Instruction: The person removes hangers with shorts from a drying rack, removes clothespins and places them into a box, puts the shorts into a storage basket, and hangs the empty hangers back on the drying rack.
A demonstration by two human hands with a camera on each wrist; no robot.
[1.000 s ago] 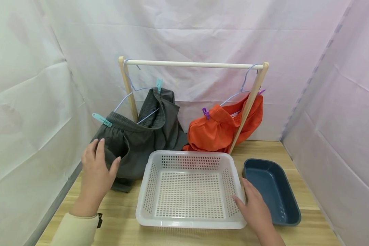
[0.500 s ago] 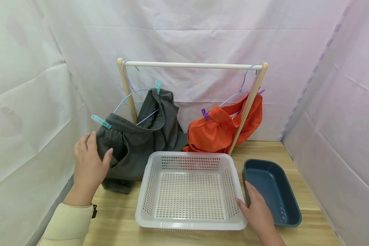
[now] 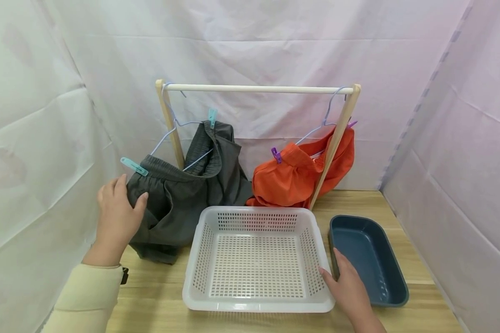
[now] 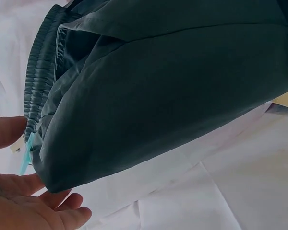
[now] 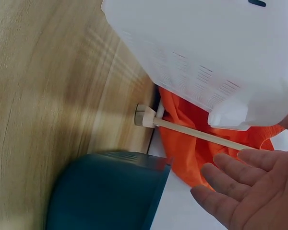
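Observation:
Dark grey elastic-waist pants (image 3: 171, 199) hang from a light blue wire hanger (image 3: 175, 122), held by a turquoise clothespin (image 3: 134, 166) on the left and another at the back. My left hand (image 3: 118, 215) is spread at the left side of the pants, just under the left clothespin. In the left wrist view the fingers (image 4: 67, 211) reach behind the cloth edge, with the thumb near the waistband. My right hand (image 3: 350, 286) is at the right rim of a white perforated basket (image 3: 258, 305). Its thumb lies over the rim, while the other fingers extend relaxed outside the basket wall.
A wooden rack (image 3: 258, 88) stands at the back. Orange pants (image 3: 291, 180) hang at its right end on another hanger, with purple clothespins (image 3: 277, 155). A dark blue tray (image 3: 400, 282) sits right of the basket on the wooden table (image 3: 158, 305). White cloth walls surround the table.
My left hand has moved left and up along the side of the grey pants, closer to the turquoise clothespin. The right hand stays by the basket, nearly still.

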